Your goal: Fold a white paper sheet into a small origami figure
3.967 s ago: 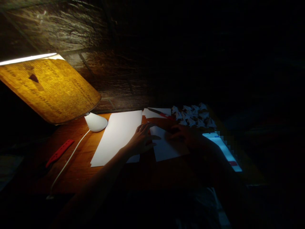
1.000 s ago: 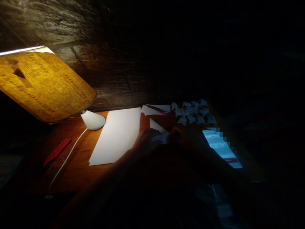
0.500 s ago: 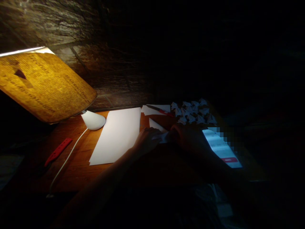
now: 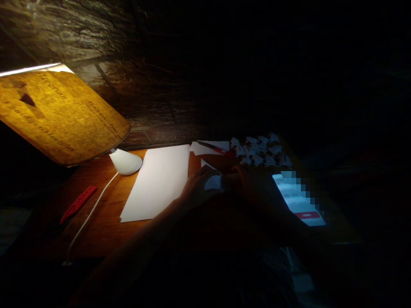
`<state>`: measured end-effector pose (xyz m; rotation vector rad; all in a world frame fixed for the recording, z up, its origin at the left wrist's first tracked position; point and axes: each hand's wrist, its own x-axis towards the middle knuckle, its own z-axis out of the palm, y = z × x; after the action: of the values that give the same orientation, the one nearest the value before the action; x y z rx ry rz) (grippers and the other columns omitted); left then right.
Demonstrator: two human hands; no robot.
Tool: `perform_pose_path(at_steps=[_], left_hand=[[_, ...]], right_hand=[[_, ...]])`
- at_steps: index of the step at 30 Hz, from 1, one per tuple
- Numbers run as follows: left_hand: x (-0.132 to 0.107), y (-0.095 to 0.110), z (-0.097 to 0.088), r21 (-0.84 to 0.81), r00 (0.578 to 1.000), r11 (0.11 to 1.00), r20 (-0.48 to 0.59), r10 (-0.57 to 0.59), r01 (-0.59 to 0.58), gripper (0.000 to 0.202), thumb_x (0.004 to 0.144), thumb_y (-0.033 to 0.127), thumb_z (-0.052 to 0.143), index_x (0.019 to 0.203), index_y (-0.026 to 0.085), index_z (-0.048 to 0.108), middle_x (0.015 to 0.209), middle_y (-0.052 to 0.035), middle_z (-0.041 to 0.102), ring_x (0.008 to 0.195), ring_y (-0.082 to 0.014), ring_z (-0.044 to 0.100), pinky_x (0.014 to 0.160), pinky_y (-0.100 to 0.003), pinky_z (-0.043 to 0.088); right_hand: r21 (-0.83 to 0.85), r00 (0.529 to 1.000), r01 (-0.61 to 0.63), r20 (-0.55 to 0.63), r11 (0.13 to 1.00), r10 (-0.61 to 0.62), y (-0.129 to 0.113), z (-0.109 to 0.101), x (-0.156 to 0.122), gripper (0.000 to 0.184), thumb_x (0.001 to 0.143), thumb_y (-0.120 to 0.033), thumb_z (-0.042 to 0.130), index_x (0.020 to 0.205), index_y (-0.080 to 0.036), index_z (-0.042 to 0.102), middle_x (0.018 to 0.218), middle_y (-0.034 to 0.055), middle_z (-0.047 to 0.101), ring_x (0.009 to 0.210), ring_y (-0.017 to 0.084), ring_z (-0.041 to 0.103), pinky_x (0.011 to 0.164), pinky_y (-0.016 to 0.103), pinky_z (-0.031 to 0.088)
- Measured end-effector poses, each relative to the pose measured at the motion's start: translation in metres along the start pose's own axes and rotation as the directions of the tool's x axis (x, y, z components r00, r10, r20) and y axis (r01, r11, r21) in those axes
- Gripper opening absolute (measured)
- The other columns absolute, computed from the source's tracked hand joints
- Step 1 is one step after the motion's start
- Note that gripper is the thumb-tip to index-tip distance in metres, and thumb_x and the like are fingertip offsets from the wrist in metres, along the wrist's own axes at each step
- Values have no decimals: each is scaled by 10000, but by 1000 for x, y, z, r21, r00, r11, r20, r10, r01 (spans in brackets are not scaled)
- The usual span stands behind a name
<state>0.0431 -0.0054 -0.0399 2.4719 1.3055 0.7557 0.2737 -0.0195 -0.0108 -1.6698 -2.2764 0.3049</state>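
Observation:
A small folded white paper [image 4: 213, 181] lies on the wooden table [image 4: 105, 214] in dim lamp light. My left hand [image 4: 197, 187] has its fingers curled over the paper's left part and presses it down. My right hand [image 4: 248, 182], mostly in shadow, is closed on the paper's right edge. A white sheet stack [image 4: 159, 182] lies just left of my left hand. A heap of several small folded paper pieces [image 4: 261, 152] sits behind my right hand.
A lamp with a yellow printed shade [image 4: 61, 115] and white base [image 4: 126, 161] stands at the left, its cord [image 4: 88, 216] trailing forward. A red strip [image 4: 77, 204] lies far left. A lit phone [image 4: 298, 199] rests at the right. A red-handled tool [image 4: 214, 148] lies on paper behind.
The flat sheet of four seconds ago is now folded small. Over the last second my left hand's fingers have slid up over more of the paper, hiding its raised corner.

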Motion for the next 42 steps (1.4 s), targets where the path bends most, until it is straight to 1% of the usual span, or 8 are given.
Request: perform_pose_path(at_steps=[5,11,14,18,21,25,37,42], left_hand=[[0,1,-1,5,998,998,22,66,-66,178,809,312,825,982,274,803,1207,-71,604,1005,-238,667,890,-419,594],[-2,-1,1,6,996,997,53,71,-71,137,847,328,796,972,276,811,1212,-63,589,994,-214,663,903,-403,594],[-2,0,1,17,995,998,77,61,-63,150,839,287,791,984,250,793,1193,-69,600,988,-225,665,899,-414,592],[-2,2,-1,80,992,993,103,75,-83,173,821,189,761,987,232,781,1205,-72,613,978,-242,667,921,-449,574],[-2,2,-2,63,993,995,93,70,-76,139,855,251,759,990,257,792,1213,-69,608,992,-238,664,915,-437,571],[-2,2,0,39,994,996,83,71,-74,154,867,339,773,1006,279,802,1199,-70,602,1029,-249,657,940,-448,565],[-4,3,-3,97,992,992,100,77,-87,165,887,327,755,1042,298,802,1228,-66,609,1027,-251,645,959,-461,532],[-11,22,-13,245,975,949,155,162,-196,249,923,344,699,1154,265,750,1423,-105,566,1298,-353,520,1089,-577,414]], right_hand=[[29,1000,25,-19,999,-25,4,7,0,354,893,-119,587,1245,-150,600,1317,154,604,1112,267,626,839,336,485],[-40,997,36,-66,999,-38,2,2,-1,337,900,-123,601,1230,-164,654,1283,143,612,1079,266,613,823,350,497],[-108,979,172,-94,979,-183,0,-4,-4,247,941,-157,581,1146,-183,717,1251,133,634,1097,274,588,860,372,494],[-124,921,385,-8,915,-389,-2,-4,-20,280,967,-126,513,1122,-176,741,1207,118,691,1147,271,570,974,411,484],[-109,918,395,77,912,-388,-2,4,-40,356,970,-116,487,1252,-145,702,1322,138,662,1168,270,580,1012,439,489],[-82,934,355,80,931,-349,-2,12,-60,424,998,-207,512,1404,-129,601,1450,138,590,1271,283,545,1057,463,482],[-88,954,290,101,953,-281,-6,9,-58,421,980,-326,596,1367,-164,630,1441,146,598,1285,324,535,1065,525,439],[-57,952,294,107,954,-287,-7,6,-59,513,964,-338,630,1445,-171,565,1457,141,594,1279,317,552,1061,529,448]])
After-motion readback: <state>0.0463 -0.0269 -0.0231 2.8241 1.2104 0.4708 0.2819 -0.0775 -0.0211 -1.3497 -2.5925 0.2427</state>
